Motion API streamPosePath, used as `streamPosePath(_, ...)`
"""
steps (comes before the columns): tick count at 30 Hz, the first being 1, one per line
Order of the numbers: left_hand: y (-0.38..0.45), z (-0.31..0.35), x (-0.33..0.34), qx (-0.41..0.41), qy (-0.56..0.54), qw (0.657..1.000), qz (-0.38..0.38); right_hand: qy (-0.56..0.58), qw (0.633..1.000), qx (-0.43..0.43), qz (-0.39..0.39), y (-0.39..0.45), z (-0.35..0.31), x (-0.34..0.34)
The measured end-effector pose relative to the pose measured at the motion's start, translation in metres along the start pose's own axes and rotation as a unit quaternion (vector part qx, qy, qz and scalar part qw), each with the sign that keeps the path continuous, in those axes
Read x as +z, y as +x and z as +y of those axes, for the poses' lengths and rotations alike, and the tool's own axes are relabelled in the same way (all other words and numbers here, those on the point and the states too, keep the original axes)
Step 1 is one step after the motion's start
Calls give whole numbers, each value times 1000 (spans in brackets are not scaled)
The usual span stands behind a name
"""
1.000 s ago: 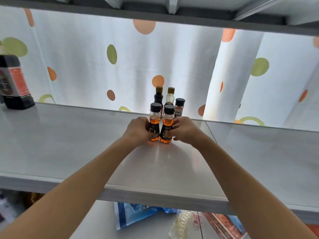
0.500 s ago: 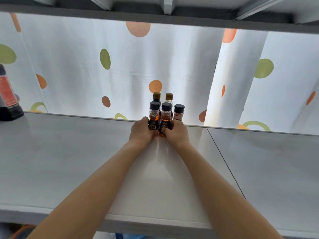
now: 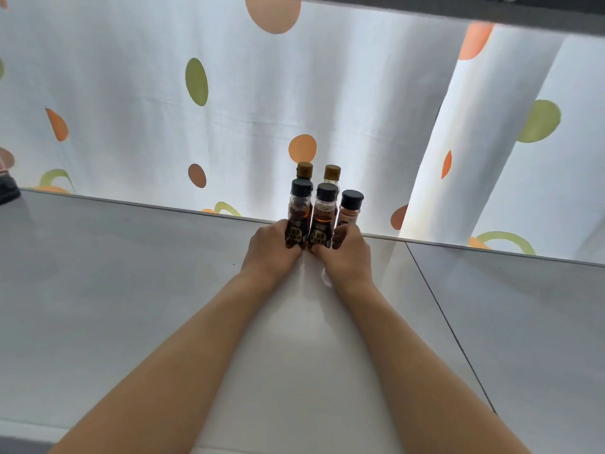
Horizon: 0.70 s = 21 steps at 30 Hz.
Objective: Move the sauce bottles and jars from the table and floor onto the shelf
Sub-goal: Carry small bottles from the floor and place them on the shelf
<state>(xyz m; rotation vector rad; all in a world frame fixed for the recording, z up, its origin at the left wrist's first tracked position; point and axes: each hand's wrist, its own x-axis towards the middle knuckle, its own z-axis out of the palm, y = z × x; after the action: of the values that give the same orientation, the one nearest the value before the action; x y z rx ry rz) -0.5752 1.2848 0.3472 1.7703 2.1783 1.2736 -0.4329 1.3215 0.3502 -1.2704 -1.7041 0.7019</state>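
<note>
Left hand [image 3: 268, 249] gripped the left amber sauce bottle [image 3: 298, 216], right hand [image 3: 345, 253] gripped the right amber sauce bottle [image 3: 324, 217]. Both stood upright on the shelf [image 3: 131, 290], side by side, touching or nearly so, straight ahead of the hands, each equally near. Three more bottles stood close behind, spice jar [image 3: 349, 208] rightmost. Likely release next.

White fabric curtain [image 3: 255, 103] printed with orange, green and brown ovals, backlit, hanging in soft folds. Below the curtain, a pale grey glossy board surface [image 3: 131, 290], seam to the right. Above the curtain, a dark grey beam [image 3: 491, 11].
</note>
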Motion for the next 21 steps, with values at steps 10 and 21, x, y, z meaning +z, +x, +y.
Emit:
streamPosePath(10,-2,4,-5,-36,-60,998,-3,-40,999,-10,12,-2,-1,0)
streamPosePath(21,-6,7,-4,-49,8,998,-26,-62,998,2,-7,-6,-6,-2)
